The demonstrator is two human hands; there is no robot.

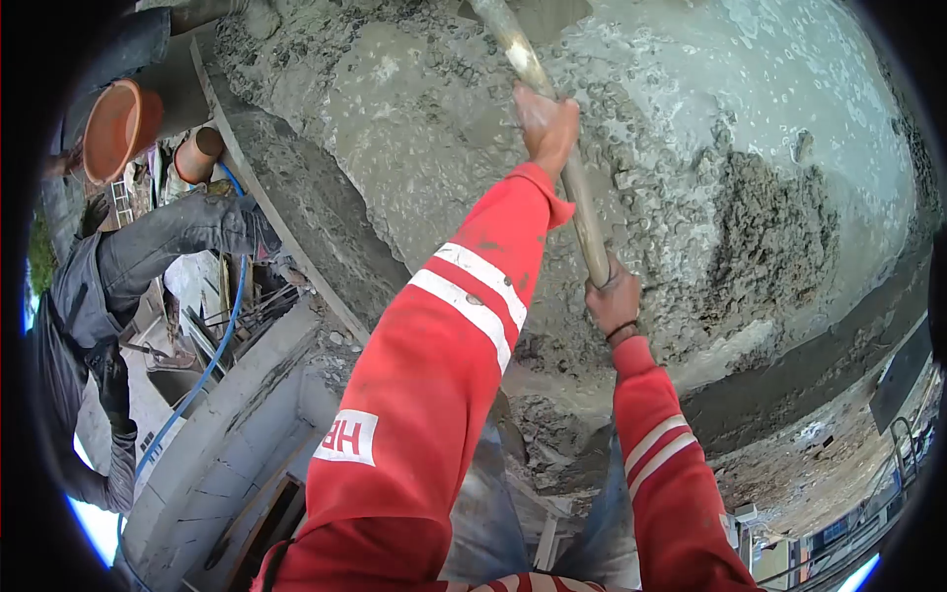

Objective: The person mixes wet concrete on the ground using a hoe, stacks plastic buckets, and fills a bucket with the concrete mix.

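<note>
Both my hands grip the long wooden handle [587,212] of a tool, smeared with grey mud near its far end. My left hand [547,126] is wrapped round the shaft further up. Near the end closest to me, my right hand [616,296] is closed round it. I cannot make out the tool's working end at the top edge. Under the handle spreads wet grey concrete mix [424,128], lumpy in the middle. Cloudy water [809,59] lies over it at the upper right, and a rough darker gravelly patch [764,237] shows at the right.
To the left, a co-worker in dark trousers [163,242] stands beyond a board edge [271,212]. An orange bucket [113,133] is near another person's hand. A second orange bucket [198,155], a blue hose [222,340] and a block wall [212,464] are on that side.
</note>
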